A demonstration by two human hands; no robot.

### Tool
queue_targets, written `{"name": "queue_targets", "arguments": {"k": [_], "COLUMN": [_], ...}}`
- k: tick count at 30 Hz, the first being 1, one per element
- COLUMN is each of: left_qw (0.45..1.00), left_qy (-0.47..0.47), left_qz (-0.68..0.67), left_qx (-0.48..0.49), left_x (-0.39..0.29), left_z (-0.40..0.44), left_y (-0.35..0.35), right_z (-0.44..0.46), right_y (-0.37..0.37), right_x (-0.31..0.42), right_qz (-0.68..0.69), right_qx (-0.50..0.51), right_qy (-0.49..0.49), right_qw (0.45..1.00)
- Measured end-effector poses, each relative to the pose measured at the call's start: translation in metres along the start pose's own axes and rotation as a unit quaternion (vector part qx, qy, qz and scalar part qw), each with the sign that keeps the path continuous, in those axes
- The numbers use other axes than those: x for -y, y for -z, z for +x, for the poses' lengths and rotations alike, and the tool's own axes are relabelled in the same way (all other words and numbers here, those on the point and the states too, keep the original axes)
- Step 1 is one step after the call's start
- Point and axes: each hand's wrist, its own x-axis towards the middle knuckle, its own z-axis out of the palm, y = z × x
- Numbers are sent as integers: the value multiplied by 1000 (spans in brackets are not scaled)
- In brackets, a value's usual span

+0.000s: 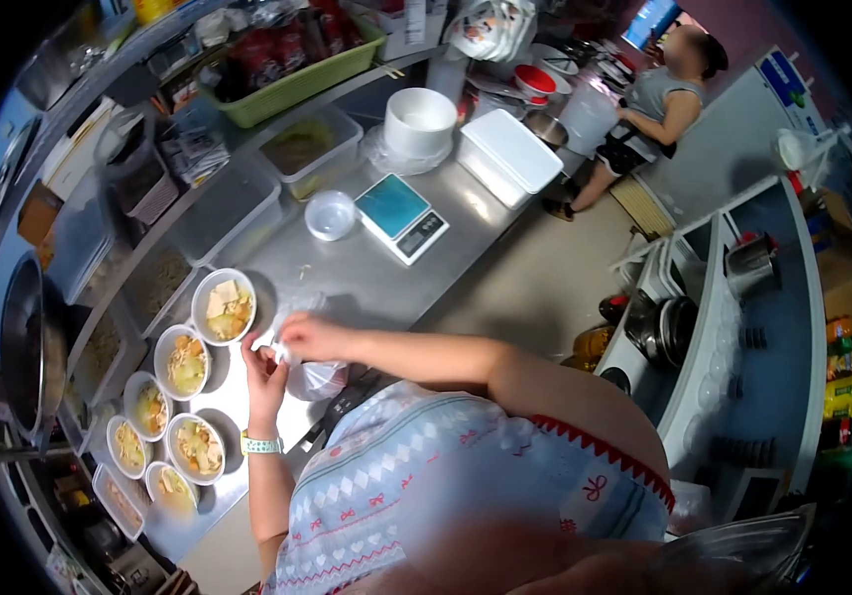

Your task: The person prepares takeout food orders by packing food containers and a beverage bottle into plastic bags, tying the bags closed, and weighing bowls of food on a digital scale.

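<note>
Both hands meet over the steel counter at the neck of a thin clear plastic bag (pixel 319 381). My left hand (pixel 266 382), below a pale wristband, has its fingers pinched on the bag's gathered top. Reaching in from the right, my right hand (pixel 311 337) is closed on the same twisted plastic. The bag is rounded and filled; its contents cannot be made out. Close to my left hand stands a white bowl (pixel 225 306) of pale chunks and vegetables. Another bowl (pixel 196 448) and several more with similar food stand to the left.
A kitchen scale (pixel 401 217) and a small clear tub (pixel 330 215) stand further back. Beyond are a white lidded box (pixel 509 157), stacked white bowls (pixel 419 121) and a green basket (pixel 297 74) on the shelf. A person (pixel 659 109) stands at the far end. Shelves (pixel 773 258) line the right.
</note>
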Motion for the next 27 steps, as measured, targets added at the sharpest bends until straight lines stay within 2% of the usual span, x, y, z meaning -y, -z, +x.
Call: {"name": "queue_targets", "arguments": {"k": [1,2,3,4,5,6,8,9,10,11,12,13,15,16,17,18,19,20,21,22,24,25,27], "left_qw": [996,996,992,986,980,972,965,967,967,959,951,954,965,969,973,974,967,956,934,903,836,810,755], "left_qy": [35,33,74,115,104,107,66,35,33,43,52,56,74,83,98,111,74,37,6,-22,-117,-142,-163], "left_qz": [-84,-80,-98,-116,-135,-164,-129,-74,-75,-95,-116,-124,-104,-83,-29,-2,-6,-11,24,58,48,64,98], "left_qx": [-19,-25,-23,-18,-103,-133,-220,-240,-243,-262,-281,-268,-231,-216,-205,-200,-245,-290,-356,-424,-534,-566,-628], "left_x": [-3,4,18,25,19,25,39,41,43,45,44,41,36,22,16,-2,-1,1,-5,-12,-21,-34,-40], "left_z": [-1,-2,0,3,2,2,-2,-3,-5,-6,-6,-7,-10,-14,-19,-25,-30,-35,-35,-36,-30,-33,-25], "left_y": [2,13,27,37,32,33,31,31,28,23,18,17,15,11,9,1,-5,-12,-28,-49,-97,-124,-178], "right_z": [-4,-10,-14,-24,-30,-32,-45,-44,-41,-36,-30,-29,-19,-12,6,32,48,68,95,113,130,137,149], "right_y": [9,22,34,45,52,47,28,22,27,36,46,61,93,138,189,254,316,370,439,479,541,563,602], "right_x": [3,5,9,9,8,-1,-31,-27,-26,-26,-25,-16,-33,-8,-16,-3,-4,16,6,13,38,39,35], "right_qz": [-13,-11,-92,-147,-202,-201,-211,-209,-211,-87,38,56,77,70,23,-83,78,103,-69,-127,-195,-192,-67], "right_qx": [-60,-9,40,23,6,5,-140,-159,-156,-89,-18,27,41,13,-29,-154,-222,-330,-404,-479,-508,-498,-374], "right_qy": [7,-8,-14,-19,-24,-20,-86,-96,-93,-165,-234,-199,-84,-32,-14,37,81,67,144,139,108,111,139], "right_qw": [998,1000,995,989,979,979,964,960,960,978,971,978,993,997,999,984,969,936,901,857,832,838,915]}}
